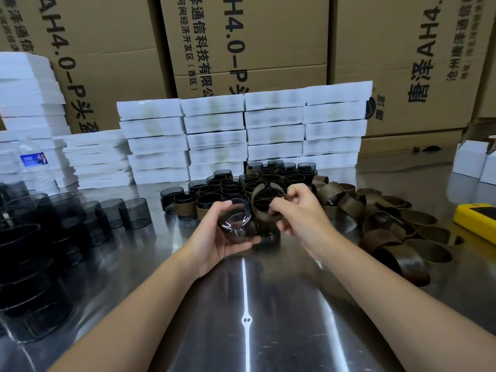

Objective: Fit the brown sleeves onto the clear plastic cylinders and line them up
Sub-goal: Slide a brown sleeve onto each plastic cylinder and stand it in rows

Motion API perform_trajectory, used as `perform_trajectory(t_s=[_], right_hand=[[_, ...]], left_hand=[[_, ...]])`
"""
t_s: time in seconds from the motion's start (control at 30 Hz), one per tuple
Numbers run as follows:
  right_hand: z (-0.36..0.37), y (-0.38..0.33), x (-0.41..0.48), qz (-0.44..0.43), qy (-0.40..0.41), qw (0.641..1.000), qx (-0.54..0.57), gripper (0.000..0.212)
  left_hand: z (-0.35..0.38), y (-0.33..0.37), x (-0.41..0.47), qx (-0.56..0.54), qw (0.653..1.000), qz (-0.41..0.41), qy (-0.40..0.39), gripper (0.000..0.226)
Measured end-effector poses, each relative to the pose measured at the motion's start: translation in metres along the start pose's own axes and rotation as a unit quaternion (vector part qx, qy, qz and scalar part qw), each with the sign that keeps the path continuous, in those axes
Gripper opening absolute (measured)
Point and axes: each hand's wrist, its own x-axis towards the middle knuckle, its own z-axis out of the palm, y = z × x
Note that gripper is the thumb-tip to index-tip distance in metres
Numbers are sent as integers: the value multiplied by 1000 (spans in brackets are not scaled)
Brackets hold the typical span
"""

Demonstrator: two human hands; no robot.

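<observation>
Left grip (pixel 220 237) is curled round one clear plastic cylinder (pixel 236 222), thumb along its upper rim and fingers cupping it from below, so it is lifted off the table (pixel 268 304) at the centre of the frame. Right grip (pixel 298 210) pinches a brown sleeve (pixel 264 204) just to the right of it. The band shows a split at its top and seems held spread, though how the fingers lie on its far end is partly hidden. Sleeve and cylinder sit side by side, touching or very nearly so; I cannot tell which. The cylinder is tipped so that one round end faces the viewer, its axis running roughly from the camera away into the frame, and the sleeve's opening looks turned much the same way but offset to the right. Judged from this, the coming move turns on bringing those two axes into one line and sliding the band leftward around the cylinder's wall, the right hand doing the travelling. Behind the hands, at mid-frame, stands a block of sleeved cylinders (pixel 241 194) in rows, where the finished piece would likely join. Loose sleeves (pixel 389 229) lie heaped at the right, bare cylinders (pixel 128 210) stand at the left, and white boxes (pixel 273 130) are stacked beyond.
</observation>
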Motion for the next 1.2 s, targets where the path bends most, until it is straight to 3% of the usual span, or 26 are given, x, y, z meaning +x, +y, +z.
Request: perform_trajectory(t_s=[0.3,0.57,0.9,1.07,1.2], right_hand=[[0,-2,3,10,-9,990,141,23],[-3,-5,1,4,50,996,78,22],[-1,-4,-1,-22,16,997,75,35],[-1,-2,5,3,33,998,59,17],[-3,0,6,-9,42,998,38,22]], left_hand=[[0,-2,3,37,999,-13,-22,52],[-4,-4,3,39,997,-22,-56,53],[-5,-3,6,55,997,-16,-54,48],[-3,-2,3,54,997,-20,-55,54],[-2,-1,2,49,996,-29,-64,53]])
